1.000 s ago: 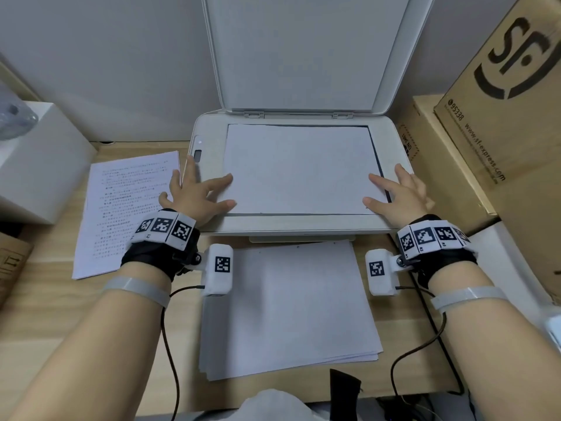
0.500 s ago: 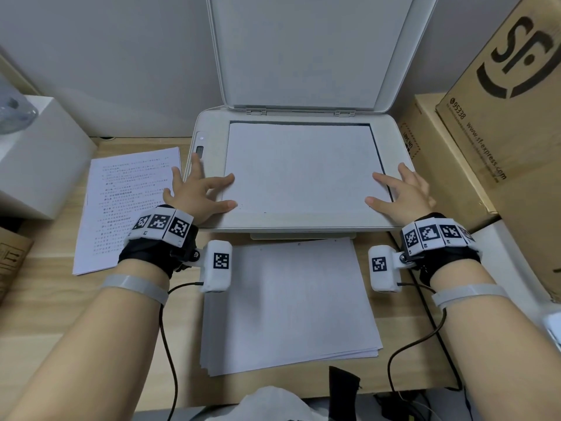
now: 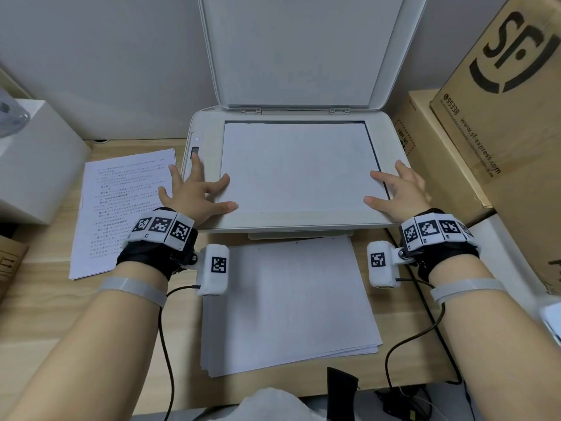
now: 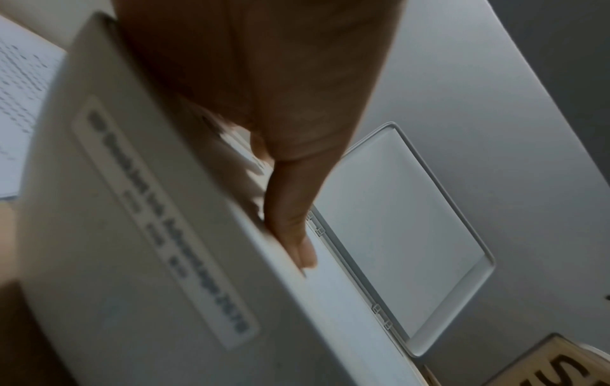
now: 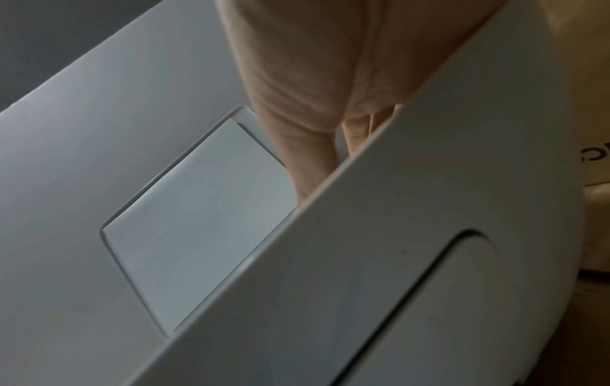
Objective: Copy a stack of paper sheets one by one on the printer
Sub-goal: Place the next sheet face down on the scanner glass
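Note:
A white printer (image 3: 391,138) stands at the back of the desk with its scanner lid (image 3: 300,50) raised. One blank-side-up sheet (image 3: 299,165) lies flat on the scanner glass. My left hand (image 3: 198,189) rests open at the sheet's near left corner, fingers spread, thumb and forefinger touching the paper. My right hand (image 3: 396,189) lies open at the near right corner, its fingers on the sheet's edge. A stack of blank sheets (image 3: 288,305) lies in front of the printer. A printed page (image 3: 121,208) lies to the left.
Cardboard boxes (image 3: 498,117) crowd the printer's right side. A white box (image 3: 33,165) stands at the far left. Cables (image 3: 165,344) trail from both wrists across the wooden desk (image 3: 39,314). A dark object (image 3: 341,387) lies at the desk's front edge.
Both hands have stayed at the sheet's near corners. The left hand's fingers have spread and reached slightly farther up the printer's left rim. The sheet looks squarer on the glass.

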Demonstrator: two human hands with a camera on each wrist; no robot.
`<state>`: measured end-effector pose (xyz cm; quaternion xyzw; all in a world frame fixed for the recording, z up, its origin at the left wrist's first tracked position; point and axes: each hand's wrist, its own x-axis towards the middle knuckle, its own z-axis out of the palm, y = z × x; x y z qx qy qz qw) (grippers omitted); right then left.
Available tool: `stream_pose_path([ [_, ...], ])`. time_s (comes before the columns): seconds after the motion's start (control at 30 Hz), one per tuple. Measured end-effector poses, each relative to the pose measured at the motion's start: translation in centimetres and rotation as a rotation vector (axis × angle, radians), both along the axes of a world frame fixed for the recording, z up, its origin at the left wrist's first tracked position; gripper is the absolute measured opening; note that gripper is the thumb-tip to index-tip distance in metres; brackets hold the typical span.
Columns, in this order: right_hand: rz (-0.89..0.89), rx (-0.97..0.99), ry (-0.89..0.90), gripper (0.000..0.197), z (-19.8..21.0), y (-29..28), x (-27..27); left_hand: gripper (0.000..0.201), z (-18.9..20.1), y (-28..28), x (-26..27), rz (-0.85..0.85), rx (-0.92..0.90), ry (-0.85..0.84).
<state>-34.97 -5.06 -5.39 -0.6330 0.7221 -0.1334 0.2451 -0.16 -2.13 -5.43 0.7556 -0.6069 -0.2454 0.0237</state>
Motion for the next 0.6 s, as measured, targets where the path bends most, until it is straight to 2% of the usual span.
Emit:
stream_pose_path([
  [0.6,0.007,0.003,0.007,0.056,-0.08,0.04,0.02,0.061,-0.12,0.02,-0.1,0.001,-0.012,-0.006],
])
